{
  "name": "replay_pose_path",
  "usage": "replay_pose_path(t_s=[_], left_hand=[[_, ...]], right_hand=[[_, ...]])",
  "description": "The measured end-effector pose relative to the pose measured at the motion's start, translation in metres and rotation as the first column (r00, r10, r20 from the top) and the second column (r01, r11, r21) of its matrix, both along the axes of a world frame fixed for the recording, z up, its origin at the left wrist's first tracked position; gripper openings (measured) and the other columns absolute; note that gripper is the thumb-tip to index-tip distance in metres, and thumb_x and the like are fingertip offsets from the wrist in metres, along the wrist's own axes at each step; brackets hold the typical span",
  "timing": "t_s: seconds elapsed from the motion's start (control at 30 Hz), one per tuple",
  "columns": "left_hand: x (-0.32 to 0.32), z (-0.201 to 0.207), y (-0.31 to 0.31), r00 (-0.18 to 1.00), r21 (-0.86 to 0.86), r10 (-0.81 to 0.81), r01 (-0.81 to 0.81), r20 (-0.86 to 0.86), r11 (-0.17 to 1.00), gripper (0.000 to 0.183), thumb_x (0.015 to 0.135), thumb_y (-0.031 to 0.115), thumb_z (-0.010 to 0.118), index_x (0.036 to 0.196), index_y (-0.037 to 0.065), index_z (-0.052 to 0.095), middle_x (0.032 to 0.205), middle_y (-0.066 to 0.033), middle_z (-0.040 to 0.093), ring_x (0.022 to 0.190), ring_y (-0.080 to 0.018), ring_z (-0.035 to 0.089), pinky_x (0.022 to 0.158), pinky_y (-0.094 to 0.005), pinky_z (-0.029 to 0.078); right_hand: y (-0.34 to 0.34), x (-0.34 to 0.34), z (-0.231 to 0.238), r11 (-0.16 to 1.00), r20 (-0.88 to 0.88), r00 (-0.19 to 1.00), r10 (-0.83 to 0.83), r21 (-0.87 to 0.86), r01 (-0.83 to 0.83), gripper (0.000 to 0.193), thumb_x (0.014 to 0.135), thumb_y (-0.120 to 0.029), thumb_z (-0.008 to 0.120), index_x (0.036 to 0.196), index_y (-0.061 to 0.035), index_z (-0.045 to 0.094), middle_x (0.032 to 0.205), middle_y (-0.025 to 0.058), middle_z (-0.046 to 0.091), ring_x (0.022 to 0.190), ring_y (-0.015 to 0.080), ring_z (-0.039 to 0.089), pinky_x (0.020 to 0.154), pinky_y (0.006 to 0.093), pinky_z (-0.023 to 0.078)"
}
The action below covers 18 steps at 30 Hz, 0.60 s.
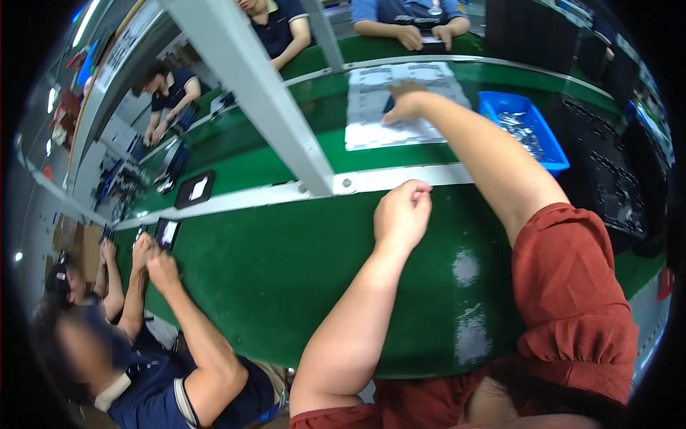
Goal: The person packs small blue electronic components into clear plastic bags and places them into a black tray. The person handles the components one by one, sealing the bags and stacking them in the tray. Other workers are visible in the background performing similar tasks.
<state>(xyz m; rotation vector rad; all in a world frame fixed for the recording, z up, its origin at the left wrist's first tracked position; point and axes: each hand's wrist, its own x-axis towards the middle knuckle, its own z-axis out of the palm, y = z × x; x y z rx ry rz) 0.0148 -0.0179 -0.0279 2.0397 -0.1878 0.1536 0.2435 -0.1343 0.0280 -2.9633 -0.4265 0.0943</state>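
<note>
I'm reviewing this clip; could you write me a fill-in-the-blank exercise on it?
1. The person's ____ hand reaches over the pale tray.
2. The bin of silvery pieces is coloured ____.
3. The left hand, fingers curled, is over a table coloured ____.
4. The sleeve on the reaching arm is ____.

Missing words: right; blue; green; red.

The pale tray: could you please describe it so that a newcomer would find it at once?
Look across the green table to its white rail. Just beyond the rail, left of the blue box, the pale tray lies under the wearer's right hand. Whitish-grey and flat, it differs from the blue, high-sided box.
</note>
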Motion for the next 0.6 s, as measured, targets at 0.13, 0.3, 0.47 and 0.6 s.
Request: replay_pose_path(t_s=[0.13, 0.3, 0.47, 0.6], left_hand=[[-0.003, 0.004, 0.0, 0.997, 0.034, 0.038, -0.04, 0.067, 0.999, 0.018, 0.08, 0.014, 0.062, 0.095, 0.008, 0.07, 0.083, -0.0109, 0.07, 0.075, -0.0217, 0.068, 0.07, -0.0331, 0.053], [-0.004, 0.008, -0.002, 0.998, 0.02, 0.046, -0.047, 0.053, 0.999, 0.016, 0.081, 0.013, 0.06, 0.092, 0.009, 0.07, 0.084, -0.0107, 0.07, 0.078, -0.0248, 0.067, 0.072, -0.0353, 0.052], [-0.006, 0.01, 0.001, 0.999, 0.025, 0.045, -0.046, 0.029, 0.999, 0.015, 0.081, 0.012, 0.06, 0.092, 0.008, 0.07, 0.081, -0.0094, 0.069, 0.076, -0.0233, 0.067, 0.072, -0.0349, 0.052], [-0.003, 0.009, 0.0, 0.999, 0.045, 0.04, -0.041, 0.032, 0.998, 0.016, 0.081, 0.013, 0.06, 0.092, 0.009, 0.07, 0.081, -0.0093, 0.07, 0.074, -0.0214, 0.067, 0.071, -0.0337, 0.052]], right_hand=[[-0.005, 0.016, -0.014, 0.997, -0.001, 1.0, -0.019, 0.075, 0.019, 0.061, 0.062, -0.042, 0.073, 0.105, 0.0004, 0.064, 0.111, 0.0241, 0.064, 0.103, 0.0364, 0.062, 0.086, 0.041, 0.049], [-0.006, 0.01, -0.008, 1.0, 0.08, 0.996, -0.028, 0.001, 0.028, 0.076, 0.062, -0.045, 0.075, 0.117, 0.0039, 0.058, 0.12, 0.0272, 0.058, 0.113, 0.0369, 0.056, 0.096, 0.0384, 0.043], [-0.004, -0.01, -0.01, 0.999, 0.161, 0.987, -0.021, 0.047, 0.014, 0.068, 0.06, -0.041, 0.075, 0.109, 0.0035, 0.063, 0.112, 0.0241, 0.063, 0.106, 0.0347, 0.061, 0.091, 0.0387, 0.047], [-0.007, -0.031, 0.002, 0.999, 0.143, 0.99, -0.018, 0.041, 0.012, 0.083, 0.055, -0.042, 0.076, 0.122, 0.0026, 0.057, 0.118, 0.0248, 0.061, 0.112, 0.034, 0.058, 0.097, 0.0363, 0.045]])
